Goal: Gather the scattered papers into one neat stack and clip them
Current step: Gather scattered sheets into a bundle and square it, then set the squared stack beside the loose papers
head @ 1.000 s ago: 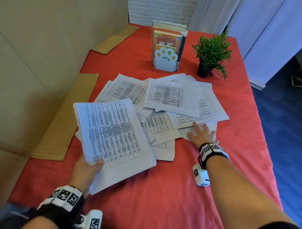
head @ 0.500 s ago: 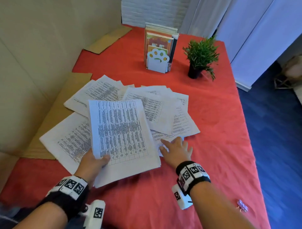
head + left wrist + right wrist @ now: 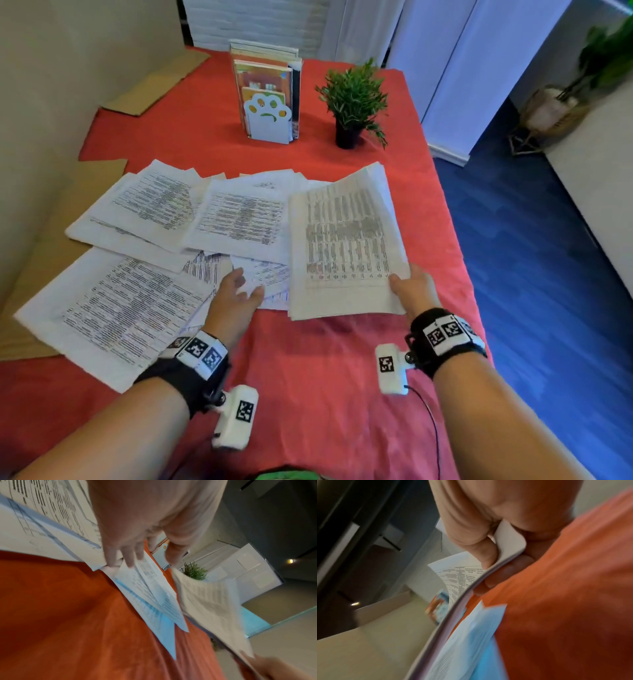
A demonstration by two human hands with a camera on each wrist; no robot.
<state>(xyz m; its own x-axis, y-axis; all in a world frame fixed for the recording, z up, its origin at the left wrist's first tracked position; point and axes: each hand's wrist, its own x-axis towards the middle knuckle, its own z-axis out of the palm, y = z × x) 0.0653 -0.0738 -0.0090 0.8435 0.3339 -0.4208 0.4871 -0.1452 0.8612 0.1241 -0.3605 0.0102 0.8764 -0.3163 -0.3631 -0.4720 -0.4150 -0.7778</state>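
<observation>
On a table (image 3: 308,394) covered with a red cloth, loose white printed paper sheets (image 3: 236,219) lay fanned and overlapping, just nearer the viewer than a white paw-shaped bookend (image 3: 269,120) holding upright books. The right hand (image 3: 412,291) pinched the near corner of a gathered bundle of printed pages (image 3: 346,246), thumb on top and fingers beneath, raising it off the cloth to the right of the loose sheets; this likely kept the collected pages together and clear while more were fetched. The left hand (image 3: 236,291), fingers spread and nearly straight, rested its fingertips on a small sheet at the near edge of the spread, holding nothing, apparently to pin or drag it towards the bundle. A small green potted plant (image 3: 352,102) stood just right of the bookend, and flat brown cardboard pieces (image 3: 51,246) lay to its left along the table edge. No clip was visible in any view. The head view alone showed the whole spread and how much remained ungathered. The right wrist view showed what it could not: the thumb (image 3: 484,553) pressing down so that the bundle (image 3: 471,577) curved, its edge revealing many layered sheets. The left wrist view, blurred, showed fingertips (image 3: 128,555) touching the overlapping corners of the loose sheets (image 3: 154,595).
</observation>
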